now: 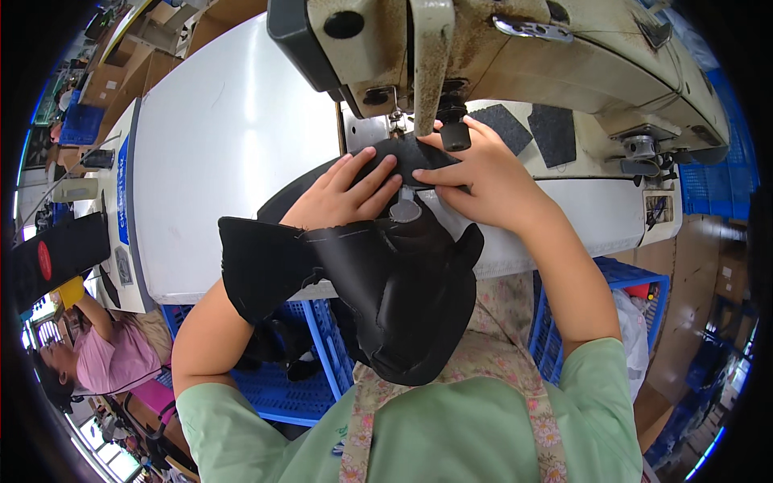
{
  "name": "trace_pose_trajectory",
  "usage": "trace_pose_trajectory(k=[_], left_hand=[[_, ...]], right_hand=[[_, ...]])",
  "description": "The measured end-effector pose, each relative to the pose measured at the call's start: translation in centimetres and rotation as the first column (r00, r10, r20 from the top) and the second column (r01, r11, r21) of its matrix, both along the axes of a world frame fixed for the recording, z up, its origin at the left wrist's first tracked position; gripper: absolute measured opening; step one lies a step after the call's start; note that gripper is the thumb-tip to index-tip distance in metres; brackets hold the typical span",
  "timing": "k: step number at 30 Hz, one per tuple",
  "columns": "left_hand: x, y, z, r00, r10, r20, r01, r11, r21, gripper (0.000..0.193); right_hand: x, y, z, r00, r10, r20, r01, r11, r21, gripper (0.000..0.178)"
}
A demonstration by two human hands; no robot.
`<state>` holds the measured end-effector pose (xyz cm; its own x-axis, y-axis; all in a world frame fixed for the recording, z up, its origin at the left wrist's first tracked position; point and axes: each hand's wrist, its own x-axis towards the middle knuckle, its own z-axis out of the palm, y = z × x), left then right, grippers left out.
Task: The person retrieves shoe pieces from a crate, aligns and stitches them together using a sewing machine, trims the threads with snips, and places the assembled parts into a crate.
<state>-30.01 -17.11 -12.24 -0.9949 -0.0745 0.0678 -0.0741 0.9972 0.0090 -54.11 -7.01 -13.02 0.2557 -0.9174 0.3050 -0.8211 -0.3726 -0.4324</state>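
A black sewn piece of smooth, leather-like material [394, 298] drapes over the table's front edge toward my lap, its upper strip lying under the needle area of a sewing machine [396, 121]. My left hand [346, 189] rests on the black strip, left of the needle, fingers stretched out and slightly spread. To the right of the needle, my right hand [487, 173] presses on the same piece with its index finger extended; its farther fingertips are partly hidden behind the machine. A grey round patch [405, 211] shows on the piece between my hands.
Two dark cut pieces [552, 133] lie right of the needle on the white table [209, 161]. Blue crates [326, 346] stand below the table's front edge. The machine's arm overhangs the far side. A co-worker in pink [121, 358] sits at far left.
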Motion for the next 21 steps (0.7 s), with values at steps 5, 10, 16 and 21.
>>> trace_pose_trajectory(k=[5, 10, 16, 21], left_hand=[[0.25, 0.11, -0.25, 1.000, 0.005, 0.003, -0.005, 1.000, -0.002, 0.057], [0.34, 0.22, -0.33, 1.000, 0.012, 0.004, -0.012, 1.000, 0.009, 0.057], [0.26, 0.09, -0.26, 1.000, -0.005, 0.013, 0.005, 0.999, -0.048, 0.058], [-0.28, -0.38, -0.12, 1.000, -0.006, 0.023, 0.008, 0.997, -0.074, 0.057]], right_hand=[[-0.01, 0.14, 0.15, 1.000, 0.017, 0.017, -0.016, 1.000, -0.019, 0.030], [-0.03, 0.21, 0.25, 0.999, 0.026, -0.023, -0.026, 0.999, -0.020, 0.031], [-0.03, 0.15, 0.19, 0.999, 0.026, -0.020, -0.027, 0.998, -0.052, 0.031], [-0.44, -0.52, 0.07, 0.999, 0.033, 0.023, -0.032, 0.999, -0.024, 0.031]])
